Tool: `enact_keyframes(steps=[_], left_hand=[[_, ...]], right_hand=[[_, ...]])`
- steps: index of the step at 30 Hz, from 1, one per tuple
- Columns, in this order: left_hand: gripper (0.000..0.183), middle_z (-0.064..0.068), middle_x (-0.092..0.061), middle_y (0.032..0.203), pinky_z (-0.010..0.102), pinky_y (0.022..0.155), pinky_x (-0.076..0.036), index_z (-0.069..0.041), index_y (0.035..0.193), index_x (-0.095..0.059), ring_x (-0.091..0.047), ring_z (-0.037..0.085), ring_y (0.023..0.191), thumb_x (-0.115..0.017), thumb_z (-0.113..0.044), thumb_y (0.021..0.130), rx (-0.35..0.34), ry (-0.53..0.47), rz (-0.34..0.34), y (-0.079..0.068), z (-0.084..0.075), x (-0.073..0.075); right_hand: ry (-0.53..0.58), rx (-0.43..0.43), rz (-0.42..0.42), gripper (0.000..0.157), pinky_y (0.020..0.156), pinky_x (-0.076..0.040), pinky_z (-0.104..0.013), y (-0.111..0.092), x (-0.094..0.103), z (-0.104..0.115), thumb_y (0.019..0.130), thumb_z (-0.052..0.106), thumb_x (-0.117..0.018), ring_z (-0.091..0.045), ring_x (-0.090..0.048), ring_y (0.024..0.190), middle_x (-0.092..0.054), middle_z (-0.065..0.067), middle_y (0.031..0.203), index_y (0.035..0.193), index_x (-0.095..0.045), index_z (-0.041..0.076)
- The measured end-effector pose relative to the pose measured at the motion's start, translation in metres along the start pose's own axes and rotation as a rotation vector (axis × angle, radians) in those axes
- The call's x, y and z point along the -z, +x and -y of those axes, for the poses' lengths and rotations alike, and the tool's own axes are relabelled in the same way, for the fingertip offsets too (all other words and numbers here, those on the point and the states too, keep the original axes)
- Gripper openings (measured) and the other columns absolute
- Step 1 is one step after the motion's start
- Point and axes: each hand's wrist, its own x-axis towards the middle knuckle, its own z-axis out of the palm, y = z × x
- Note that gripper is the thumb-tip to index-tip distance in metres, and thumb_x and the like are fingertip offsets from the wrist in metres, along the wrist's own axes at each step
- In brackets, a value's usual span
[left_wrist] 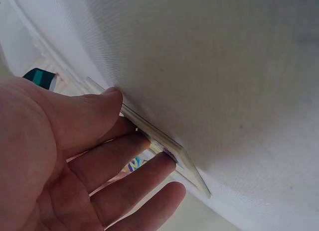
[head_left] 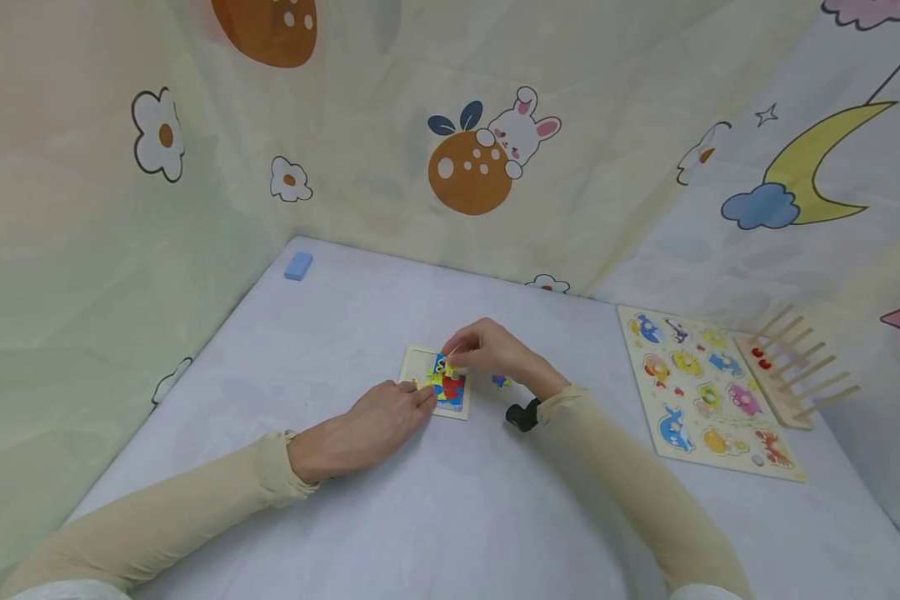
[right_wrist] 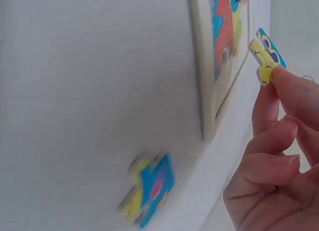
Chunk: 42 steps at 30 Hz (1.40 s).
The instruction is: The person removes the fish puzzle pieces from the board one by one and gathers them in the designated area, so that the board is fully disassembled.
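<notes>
My right hand point(head_left: 487, 350) pinches a yellow and blue jigsaw puzzle piece point(right_wrist: 266, 57) between thumb and fingertip, over the far part of a small wooden puzzle tray point(head_left: 414, 358). Red, blue and yellow pieces point(head_left: 450, 392) lie inside the tray's pale frame. Reaching in from the left, my left hand point(head_left: 378, 417) rests its extended fingers on the tray's near left part. In the left wrist view, its thumb lies along the tray's edge. A loose puzzle piece point(right_wrist: 154, 188), blue and yellow with a pink spot, lies on the table right of the tray.
On the right lies a wooden peg board point(head_left: 648, 417) with animal pictures, beside a wooden rack point(head_left: 783, 387) with upright dowels and red beads. A blue block point(head_left: 298, 267) sits at the far left corner. Printed fabric point(head_left: 367, 167) hangs around the white table point(head_left: 435, 517).
</notes>
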Motion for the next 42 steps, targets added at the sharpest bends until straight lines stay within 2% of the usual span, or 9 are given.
enact_keyframes(steps=[7,10,16,20,28,34,42], left_hand=[[0.045,0.003,-0.072,0.126,0.027,0.065,-0.051,-0.008,0.126,-0.071,-0.068,0.020,0.100,-0.084,-0.015,0.083,0.002,-0.006,0.027,0.001,0.000,0.000],[0.046,0.003,-0.072,0.127,0.027,0.065,-0.051,-0.008,0.126,-0.071,-0.068,0.020,0.100,-0.084,-0.015,0.083,0.001,-0.011,0.030,0.001,0.000,-0.001],[0.046,0.004,-0.072,0.127,0.028,0.068,-0.053,-0.008,0.126,-0.071,-0.069,0.022,0.102,-0.084,-0.013,0.083,0.006,-0.031,0.026,-0.001,0.000,-0.001],[0.046,0.003,-0.072,0.126,0.028,0.068,-0.053,-0.008,0.126,-0.071,-0.069,0.021,0.101,-0.084,-0.013,0.083,0.008,-0.027,0.021,-0.001,0.000,-0.002],[0.043,0.003,-0.073,0.121,0.027,0.067,-0.053,-0.008,0.123,-0.072,-0.068,0.020,0.099,-0.085,-0.013,0.082,0.011,-0.033,0.016,-0.001,0.000,-0.002],[0.043,0.003,-0.073,0.121,0.027,0.065,-0.052,-0.008,0.122,-0.072,-0.068,0.020,0.098,-0.085,-0.012,0.081,0.006,-0.035,-0.002,0.000,-0.001,-0.003],[0.045,0.004,-0.072,0.126,0.029,0.070,-0.055,-0.008,0.126,-0.071,-0.068,0.021,0.104,-0.084,-0.012,0.083,0.007,-0.043,0.023,0.001,-0.001,-0.003]], right_hand=[[-0.017,0.004,-0.043,0.017,0.079,-0.049,-0.026,-0.020,0.019,-0.025,0.095,0.017,-0.073,-0.018,-0.060,0.091,-0.077,-0.004,0.106,0.111,-0.078,0.013],[-0.008,-0.028,-0.052,0.017,0.078,-0.049,-0.027,-0.028,0.025,-0.036,0.096,0.017,-0.073,-0.018,-0.061,0.090,-0.077,-0.004,0.105,0.112,-0.078,0.013],[0.013,-0.091,-0.051,0.019,0.072,-0.045,-0.027,-0.040,0.030,-0.056,0.095,0.018,-0.073,-0.018,-0.058,0.090,-0.076,-0.003,0.103,0.113,-0.078,0.013],[0.042,-0.087,-0.035,0.019,0.078,-0.048,-0.027,-0.047,0.029,-0.064,0.094,0.016,-0.074,-0.016,-0.061,0.092,-0.078,-0.003,0.105,0.112,-0.079,0.010],[0.054,-0.083,-0.014,0.017,0.087,-0.051,-0.028,-0.053,0.022,-0.069,0.094,0.014,-0.074,-0.015,-0.065,0.098,-0.079,-0.004,0.108,0.110,-0.080,0.010],[0.008,-0.091,-0.034,0.016,0.085,-0.054,-0.028,-0.055,0.016,-0.068,0.093,0.013,-0.075,-0.015,-0.065,0.099,-0.078,-0.002,0.106,0.108,-0.080,0.012],[-0.085,-0.058,-0.076,0.015,0.079,-0.056,-0.027,-0.059,0.012,-0.066,0.092,0.011,-0.076,-0.014,-0.064,0.095,-0.077,-0.003,0.106,0.106,-0.081,0.012]])
